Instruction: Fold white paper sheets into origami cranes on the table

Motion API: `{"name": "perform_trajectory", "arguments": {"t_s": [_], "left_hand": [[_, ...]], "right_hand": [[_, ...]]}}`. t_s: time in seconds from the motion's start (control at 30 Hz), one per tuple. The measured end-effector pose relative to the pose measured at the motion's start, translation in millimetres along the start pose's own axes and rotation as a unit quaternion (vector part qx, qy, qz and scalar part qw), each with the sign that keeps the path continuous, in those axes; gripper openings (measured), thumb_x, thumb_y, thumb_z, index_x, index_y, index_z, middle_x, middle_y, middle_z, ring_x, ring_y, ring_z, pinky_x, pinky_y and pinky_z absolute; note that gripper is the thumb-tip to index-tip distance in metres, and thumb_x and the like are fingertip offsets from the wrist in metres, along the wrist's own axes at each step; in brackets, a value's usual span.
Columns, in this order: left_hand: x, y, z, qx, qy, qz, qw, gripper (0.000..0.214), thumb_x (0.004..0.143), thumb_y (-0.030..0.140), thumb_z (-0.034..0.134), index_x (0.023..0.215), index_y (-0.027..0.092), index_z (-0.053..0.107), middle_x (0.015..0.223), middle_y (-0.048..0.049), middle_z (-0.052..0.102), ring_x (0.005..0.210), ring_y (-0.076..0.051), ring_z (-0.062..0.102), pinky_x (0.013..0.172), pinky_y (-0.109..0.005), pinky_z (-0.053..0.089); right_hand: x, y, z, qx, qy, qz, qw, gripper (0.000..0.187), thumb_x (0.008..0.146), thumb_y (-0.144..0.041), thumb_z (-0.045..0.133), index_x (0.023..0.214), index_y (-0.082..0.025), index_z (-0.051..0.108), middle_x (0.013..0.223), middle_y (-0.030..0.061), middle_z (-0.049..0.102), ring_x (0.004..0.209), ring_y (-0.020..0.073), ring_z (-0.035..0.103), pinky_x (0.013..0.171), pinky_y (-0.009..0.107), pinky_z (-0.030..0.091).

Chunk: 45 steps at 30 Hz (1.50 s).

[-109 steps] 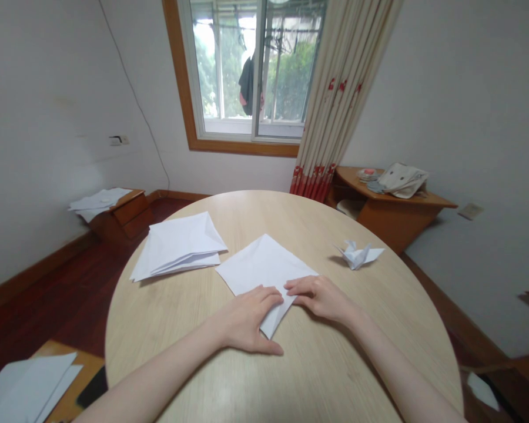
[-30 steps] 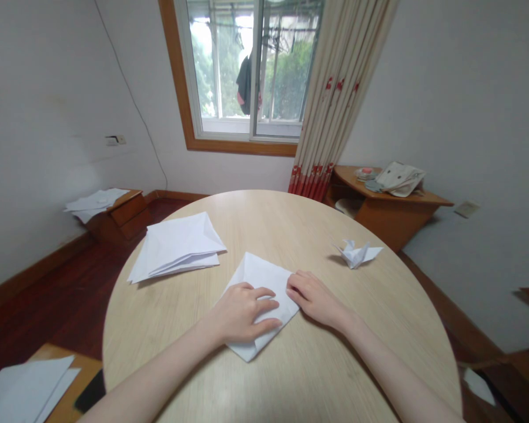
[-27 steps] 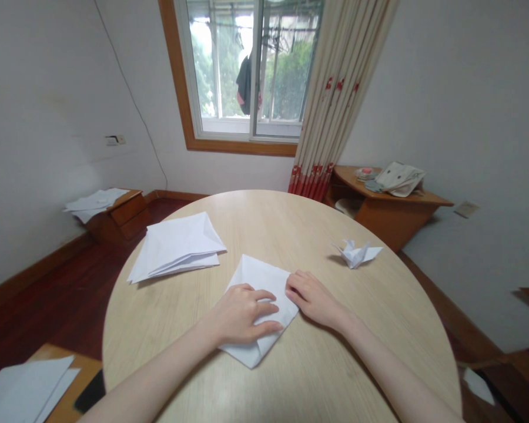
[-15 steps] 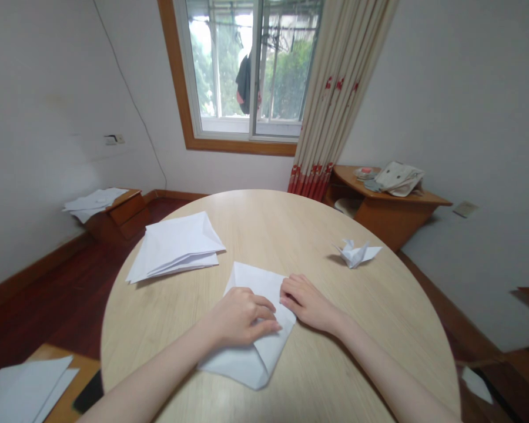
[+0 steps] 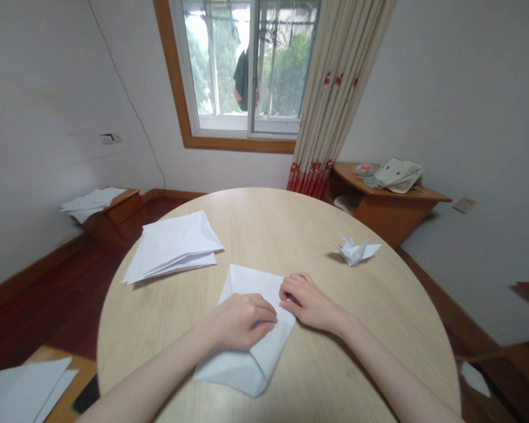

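One folded paper (image 5: 271, 343), half-curled left hand (image 5: 244, 320) on top, loosely curled right hand (image 5: 307, 301) at paper's right edge, grips unclear

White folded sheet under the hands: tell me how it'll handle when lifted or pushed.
The white folded sheet is probably light, being apparently thin paper. It may bend along its creases if lifted by a corner. Pushed, it would likely slide on the smooth-looking table, unless the left hand lying on it holds it back.
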State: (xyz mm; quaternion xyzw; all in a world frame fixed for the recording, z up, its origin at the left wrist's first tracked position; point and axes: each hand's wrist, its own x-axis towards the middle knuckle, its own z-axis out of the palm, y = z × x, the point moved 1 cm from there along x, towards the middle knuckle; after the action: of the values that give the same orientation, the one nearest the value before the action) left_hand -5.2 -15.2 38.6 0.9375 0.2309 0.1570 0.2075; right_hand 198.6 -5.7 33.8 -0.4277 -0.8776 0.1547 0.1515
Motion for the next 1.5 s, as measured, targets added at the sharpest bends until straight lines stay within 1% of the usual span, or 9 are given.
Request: {"name": "perform_trajectory", "arguments": {"t_s": [0.1,0.2,0.4,0.57,0.93,1.17,1.33,1.5], "left_hand": [[0.1,1.8,-1.4,0.005,-0.008,-0.003,1.000,0.025,0.089,0.019,0.048,0.102,0.017,0.069,0.105,-0.0039,0.071,0.097,-0.020,0.063,0.084,-0.030,0.049],[0.6,2.3,-1.9,0.008,-0.014,-0.002,1.000,0.025,0.090,0.020,0.048,0.103,0.017,0.069,0.106,-0.0035,0.071,0.098,-0.020,0.063,0.085,-0.031,0.050],[1.0,3.3,0.4,0.009,-0.022,0.006,1.000,0.028,0.092,0.021,0.046,0.108,0.016,0.068,0.112,-0.0045,0.069,0.106,-0.021,0.060,0.091,-0.032,0.049],[2.0,1.8,1.1,0.007,-0.023,0.005,1.000,0.028,0.092,0.022,0.045,0.107,0.016,0.069,0.110,-0.0046,0.070,0.105,-0.020,0.061,0.091,-0.032,0.049],[2.1,4.7,1.0,0.016,-0.029,0.011,0.999,0.028,0.091,0.023,0.046,0.106,0.016,0.069,0.112,-0.0059,0.069,0.101,-0.022,0.063,0.088,-0.033,0.050],[1.8,5.1,1.8,0.022,-0.026,0.017,0.999,0.027,0.092,0.024,0.045,0.103,0.017,0.069,0.113,-0.0058,0.069,0.100,-0.022,0.063,0.087,-0.033,0.050],[1.2,5.3,2.9,0.021,-0.027,0.024,0.999,0.028,0.094,0.026,0.044,0.104,0.018,0.068,0.112,-0.0054,0.069,0.102,-0.021,0.062,0.088,-0.033,0.049],[0.3,8.2,3.5,0.030,-0.032,0.032,0.999,0.027,0.094,0.027,0.043,0.102,0.019,0.067,0.107,-0.0054,0.070,0.098,-0.020,0.062,0.084,-0.031,0.050]], "right_hand": [[-0.9,2.9,-1.9,-0.026,0.007,0.013,1.000,0.015,0.086,-0.023,0.058,0.075,-0.020,0.048,0.080,-0.0001,0.057,0.083,0.0181,0.050,0.088,0.037,0.031],[-1.3,6.4,-1.9,-0.031,0.005,0.022,0.999,0.016,0.086,-0.025,0.060,0.075,-0.020,0.048,0.081,0.0006,0.056,0.085,0.0186,0.050,0.086,0.036,0.032],[0.0,9.4,0.6,-0.011,-0.003,0.028,1.000,0.015,0.086,-0.021,0.059,0.074,-0.019,0.049,0.082,0.0006,0.056,0.086,0.0182,0.050,0.084,0.034,0.032],[0.7,9.1,1.6,-0.011,-0.008,0.032,0.999,0.016,0.085,-0.017,0.059,0.073,-0.019,0.048,0.082,-0.0002,0.056,0.087,0.0175,0.050,0.084,0.033,0.031],[1.8,5.2,1.6,-0.027,-0.011,0.024,0.999,0.016,0.089,-0.015,0.050,0.073,-0.019,0.048,0.083,0.0004,0.057,0.088,0.0182,0.049,0.086,0.035,0.030],[2.1,7.1,2.1,-0.029,-0.007,0.022,0.999,0.016,0.089,-0.016,0.051,0.074,-0.019,0.048,0.083,0.0004,0.057,0.088,0.0181,0.048,0.087,0.036,0.030],[1.7,6.9,1.6,-0.016,-0.011,0.024,1.000,0.015,0.088,-0.018,0.054,0.074,-0.019,0.048,0.083,-0.0006,0.056,0.087,0.0170,0.048,0.087,0.035,0.030],[2.6,6.8,2.4,-0.002,-0.007,0.017,1.000,0.014,0.087,-0.018,0.055,0.075,-0.020,0.049,0.084,-0.0005,0.055,0.088,0.0173,0.048,0.087,0.035,0.030]]}}
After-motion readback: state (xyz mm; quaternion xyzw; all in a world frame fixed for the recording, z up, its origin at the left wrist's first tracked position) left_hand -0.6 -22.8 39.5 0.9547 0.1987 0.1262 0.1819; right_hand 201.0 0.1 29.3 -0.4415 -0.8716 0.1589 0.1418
